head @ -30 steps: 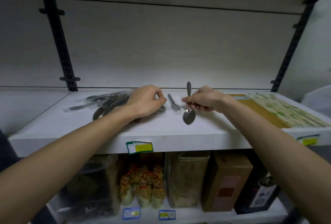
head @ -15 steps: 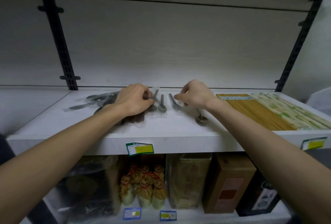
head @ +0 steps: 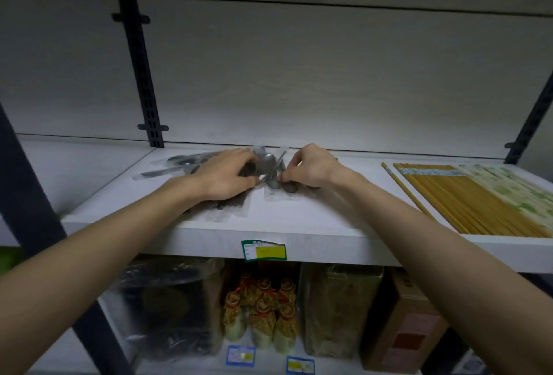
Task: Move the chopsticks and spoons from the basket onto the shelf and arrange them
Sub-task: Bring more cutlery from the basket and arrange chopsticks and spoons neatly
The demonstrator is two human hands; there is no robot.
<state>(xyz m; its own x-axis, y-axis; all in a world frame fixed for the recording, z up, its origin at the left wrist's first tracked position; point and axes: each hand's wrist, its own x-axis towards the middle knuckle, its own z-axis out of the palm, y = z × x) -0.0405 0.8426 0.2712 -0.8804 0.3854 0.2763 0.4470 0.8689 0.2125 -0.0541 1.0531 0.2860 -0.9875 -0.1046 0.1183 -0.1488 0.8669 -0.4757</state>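
Dim, cool light; lower shelf (head: 269, 368) in deep shadow; wide-angle bending at edges; slight softness throughout.

Dim grey back wall (head: 299, 75), black uprights (head: 136, 54)

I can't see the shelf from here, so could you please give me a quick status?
Both hands on the spoons: left hand and right hand gripping them mid-shelf. Chopsticks laid out at right. Nothing blocking.
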